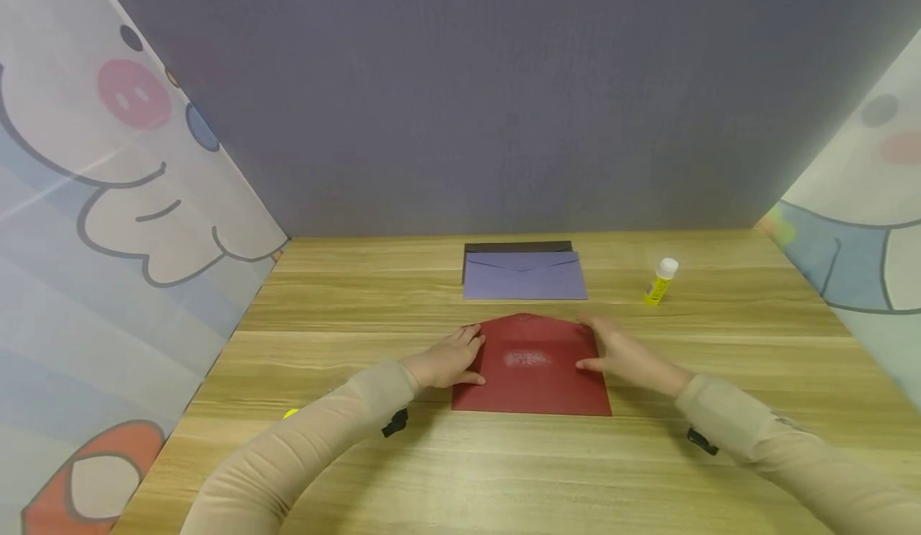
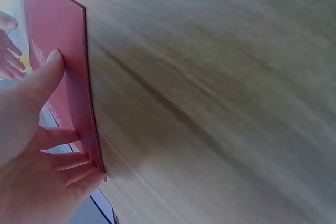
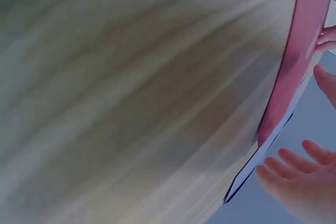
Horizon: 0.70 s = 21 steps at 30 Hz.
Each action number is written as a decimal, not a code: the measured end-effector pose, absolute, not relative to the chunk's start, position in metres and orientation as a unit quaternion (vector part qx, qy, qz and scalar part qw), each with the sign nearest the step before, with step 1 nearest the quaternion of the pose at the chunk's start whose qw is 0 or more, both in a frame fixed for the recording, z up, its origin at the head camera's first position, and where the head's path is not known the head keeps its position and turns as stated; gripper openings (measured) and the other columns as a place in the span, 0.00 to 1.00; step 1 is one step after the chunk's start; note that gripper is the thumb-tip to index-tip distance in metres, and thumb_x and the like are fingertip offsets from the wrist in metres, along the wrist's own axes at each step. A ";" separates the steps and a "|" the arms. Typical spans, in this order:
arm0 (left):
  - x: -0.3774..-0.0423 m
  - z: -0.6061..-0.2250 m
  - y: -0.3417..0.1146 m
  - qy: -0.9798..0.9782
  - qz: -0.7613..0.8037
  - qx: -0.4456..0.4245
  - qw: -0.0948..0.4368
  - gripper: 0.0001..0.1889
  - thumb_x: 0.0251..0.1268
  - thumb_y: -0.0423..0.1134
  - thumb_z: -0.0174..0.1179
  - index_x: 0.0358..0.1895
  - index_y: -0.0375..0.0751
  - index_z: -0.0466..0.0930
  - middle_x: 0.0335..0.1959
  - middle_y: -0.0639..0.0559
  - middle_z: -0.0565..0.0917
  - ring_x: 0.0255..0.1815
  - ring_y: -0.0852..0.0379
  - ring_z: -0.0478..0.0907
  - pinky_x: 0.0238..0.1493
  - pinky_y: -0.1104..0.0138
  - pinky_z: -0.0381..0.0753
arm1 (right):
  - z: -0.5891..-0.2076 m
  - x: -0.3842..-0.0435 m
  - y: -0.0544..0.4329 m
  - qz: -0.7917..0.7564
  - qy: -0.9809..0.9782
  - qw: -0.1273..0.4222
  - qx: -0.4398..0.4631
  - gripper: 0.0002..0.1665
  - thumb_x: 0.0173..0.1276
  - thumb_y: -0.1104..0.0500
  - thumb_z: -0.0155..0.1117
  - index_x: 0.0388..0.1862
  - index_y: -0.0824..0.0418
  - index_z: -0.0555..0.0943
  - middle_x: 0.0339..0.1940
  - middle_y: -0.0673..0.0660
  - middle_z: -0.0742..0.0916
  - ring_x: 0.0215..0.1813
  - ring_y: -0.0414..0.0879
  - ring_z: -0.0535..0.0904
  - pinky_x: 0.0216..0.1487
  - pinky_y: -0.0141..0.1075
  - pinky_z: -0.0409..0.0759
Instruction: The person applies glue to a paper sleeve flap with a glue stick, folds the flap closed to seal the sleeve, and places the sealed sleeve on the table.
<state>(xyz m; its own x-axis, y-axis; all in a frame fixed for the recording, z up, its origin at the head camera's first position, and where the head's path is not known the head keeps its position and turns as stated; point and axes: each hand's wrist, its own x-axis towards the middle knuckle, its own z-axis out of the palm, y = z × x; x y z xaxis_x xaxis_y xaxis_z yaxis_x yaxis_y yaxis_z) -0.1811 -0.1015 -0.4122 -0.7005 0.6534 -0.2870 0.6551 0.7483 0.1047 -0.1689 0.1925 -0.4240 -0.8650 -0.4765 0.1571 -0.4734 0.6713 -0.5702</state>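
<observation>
A red envelope (image 1: 532, 387) lies flat on the table with its pointed flap side away from me. In its middle shows a whitish, shiny patch (image 1: 528, 358). At its left edge rests my left hand (image 1: 448, 359), thumb and fingers spread on the paper; the left wrist view shows the thumb on the red envelope (image 2: 55, 19) and the other fingertips along its edge. My right hand (image 1: 627, 357), slightly blurred, is over the right edge, thumb reaching inward. In the right wrist view its fingers (image 3: 286, 166) are apart and hold nothing.
Behind the red envelope lies a purple envelope (image 1: 525, 277), overlapping a black one (image 1: 518, 246). A yellow glue stick with a white end (image 1: 659, 281) is at the back right. A small yellow thing (image 1: 290, 413) peeks out beside my left sleeve. A grey panel (image 1: 504, 119) borders the table's back.
</observation>
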 end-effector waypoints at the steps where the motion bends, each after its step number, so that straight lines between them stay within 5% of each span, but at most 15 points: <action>1: -0.181 -0.412 -0.102 0.922 -0.001 0.354 0.155 0.38 0.59 0.54 0.52 0.63 0.27 0.55 0.66 0.34 0.53 0.67 0.44 0.49 0.66 0.60 0.51 | -0.425 -0.169 0.192 -0.312 0.913 0.007 -0.264 0.42 0.47 0.61 0.71 0.56 0.77 0.63 0.53 0.71 0.73 0.54 0.62 0.69 0.55 0.52 0.67; 14: -0.182 -0.413 -0.103 0.927 0.035 0.341 0.153 0.39 0.57 0.54 0.54 0.63 0.28 0.56 0.65 0.33 0.52 0.66 0.40 0.50 0.65 0.57 0.52 | -0.433 -0.173 0.192 -0.280 0.915 0.024 -0.289 0.45 0.46 0.62 0.71 0.59 0.78 0.60 0.59 0.75 0.67 0.59 0.67 0.62 0.58 0.55 0.61; 21: -0.186 -0.415 -0.104 0.930 0.068 0.332 0.140 0.46 0.51 0.55 0.59 0.67 0.33 0.46 0.64 0.30 0.51 0.66 0.37 0.48 0.63 0.50 0.53 | -0.429 -0.180 0.193 -0.305 0.909 0.078 -0.272 0.50 0.46 0.63 0.71 0.62 0.79 0.54 0.59 0.77 0.65 0.60 0.68 0.61 0.58 0.56 0.61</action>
